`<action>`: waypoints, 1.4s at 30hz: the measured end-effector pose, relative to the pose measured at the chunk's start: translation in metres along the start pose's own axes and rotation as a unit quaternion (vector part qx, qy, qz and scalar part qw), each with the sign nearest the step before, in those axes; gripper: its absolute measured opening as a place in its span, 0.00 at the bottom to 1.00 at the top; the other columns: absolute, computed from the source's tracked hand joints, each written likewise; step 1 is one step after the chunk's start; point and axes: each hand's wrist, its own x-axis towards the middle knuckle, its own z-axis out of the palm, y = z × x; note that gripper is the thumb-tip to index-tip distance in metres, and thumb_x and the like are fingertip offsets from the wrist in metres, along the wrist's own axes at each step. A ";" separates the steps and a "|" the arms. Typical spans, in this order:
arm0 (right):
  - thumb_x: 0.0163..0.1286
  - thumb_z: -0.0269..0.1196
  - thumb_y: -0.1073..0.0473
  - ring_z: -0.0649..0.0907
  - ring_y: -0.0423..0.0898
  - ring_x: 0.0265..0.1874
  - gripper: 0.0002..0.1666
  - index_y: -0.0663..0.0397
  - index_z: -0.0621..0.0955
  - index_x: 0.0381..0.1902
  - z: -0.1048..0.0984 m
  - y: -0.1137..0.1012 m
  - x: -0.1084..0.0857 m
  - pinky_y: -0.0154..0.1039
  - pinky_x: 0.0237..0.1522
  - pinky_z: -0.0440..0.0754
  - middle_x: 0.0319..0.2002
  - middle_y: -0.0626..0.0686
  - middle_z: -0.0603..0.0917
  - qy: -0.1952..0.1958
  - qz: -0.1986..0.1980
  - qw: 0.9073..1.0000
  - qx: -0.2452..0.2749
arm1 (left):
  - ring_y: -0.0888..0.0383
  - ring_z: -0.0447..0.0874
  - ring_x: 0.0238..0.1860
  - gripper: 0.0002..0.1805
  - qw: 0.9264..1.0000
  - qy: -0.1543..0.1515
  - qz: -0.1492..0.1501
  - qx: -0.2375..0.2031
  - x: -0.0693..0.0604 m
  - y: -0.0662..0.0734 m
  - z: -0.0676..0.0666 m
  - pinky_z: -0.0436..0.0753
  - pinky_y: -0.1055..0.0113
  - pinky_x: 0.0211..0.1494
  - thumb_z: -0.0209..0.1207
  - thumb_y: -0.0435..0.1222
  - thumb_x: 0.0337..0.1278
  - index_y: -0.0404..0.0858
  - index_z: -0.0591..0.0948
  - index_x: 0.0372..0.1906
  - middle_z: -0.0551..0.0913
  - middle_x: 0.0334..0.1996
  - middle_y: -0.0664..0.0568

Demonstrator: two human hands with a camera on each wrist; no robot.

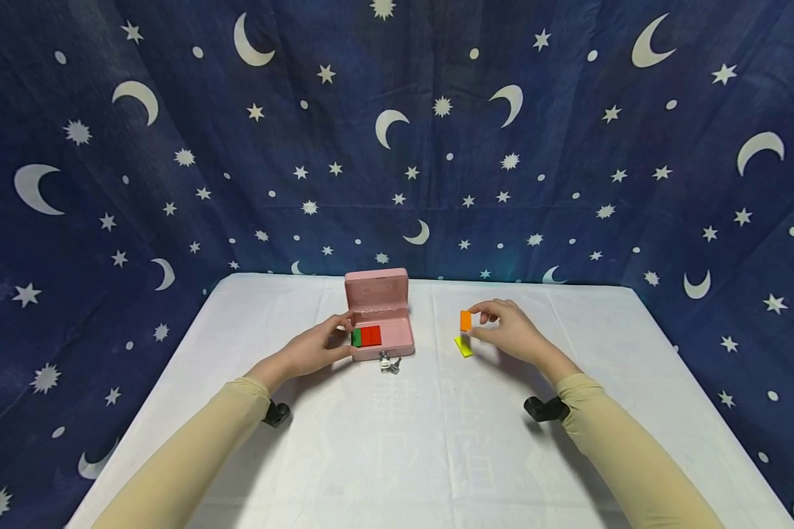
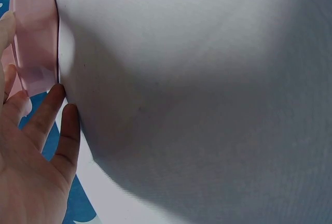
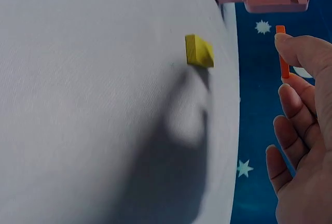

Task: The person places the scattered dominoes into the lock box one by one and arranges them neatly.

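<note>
"Head view, from left to right: what do you count?"

"First, one left hand (image 1: 309, 349). Its fingers are spread, almost straight, and they touch the left end of one pink box (image 1: 397, 332), whose lid (image 1: 377, 292) stands raised."

"And inside this box?"

"Three blocks, side by side: one green block (image 1: 356, 337), then two red blocks (image 1: 370, 336). They touch the left part of the box. At the front wall is one padlock (image 1: 384, 361), with small keys (image 1: 395, 365) just beside it; their number I cannot tell."

"What is further to the right?"

"One yellow block (image 1: 464, 347), which lies on the table, apart from the box. Above it is one orange block (image 1: 466, 320), in the air. One right hand (image 1: 512, 332) pinches it between thumb and forefinger; the other fingers are loosely bent."

"And the surface, the room?"

"One white cloth (image 1: 397, 455) covers the table, with visible fold lines. Behind and at both sides hangs a dark blue curtain (image 1: 430, 73), printed with pale moons, stars and dots."
</note>
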 end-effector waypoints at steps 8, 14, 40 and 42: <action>0.63 0.73 0.48 0.75 0.50 0.46 0.24 0.49 0.84 0.54 0.008 -0.012 0.008 0.47 0.51 0.71 0.36 0.47 0.78 -0.009 -0.002 1.000 -0.002 | 0.51 0.69 0.72 0.25 1.000 -0.001 0.006 0.003 0.000 0.002 -0.001 0.68 0.46 0.71 0.62 0.55 0.66 0.49 0.71 0.60 0.54 0.80 0.62; 0.62 0.73 0.49 0.75 0.50 0.45 0.23 0.49 0.84 0.54 0.015 -0.022 0.013 0.47 0.51 0.71 0.35 0.46 0.78 -0.014 -0.007 1.000 -0.001 | 0.50 0.68 0.72 0.26 1.000 -0.002 0.012 -0.001 0.001 0.004 -0.002 0.68 0.45 0.71 0.63 0.54 0.66 0.48 0.71 0.60 0.55 0.80 0.61; 0.60 0.74 0.51 0.75 0.50 0.43 0.24 0.44 0.85 0.55 0.047 -0.052 0.030 0.45 0.47 0.71 0.35 0.45 0.79 -0.024 -0.078 0.997 0.001 | 0.53 0.66 0.73 0.25 1.000 0.002 0.000 0.003 0.000 0.001 0.000 0.67 0.46 0.71 0.63 0.55 0.66 0.49 0.71 0.59 0.55 0.79 0.64; 0.60 0.74 0.51 0.75 0.50 0.43 0.24 0.44 0.85 0.55 0.049 -0.055 0.032 0.45 0.47 0.71 0.35 0.45 0.79 -0.025 -0.082 0.996 -0.002 | 0.53 0.66 0.73 0.25 1.000 0.002 0.001 0.004 0.000 0.001 0.000 0.67 0.46 0.71 0.63 0.55 0.66 0.49 0.71 0.60 0.54 0.80 0.64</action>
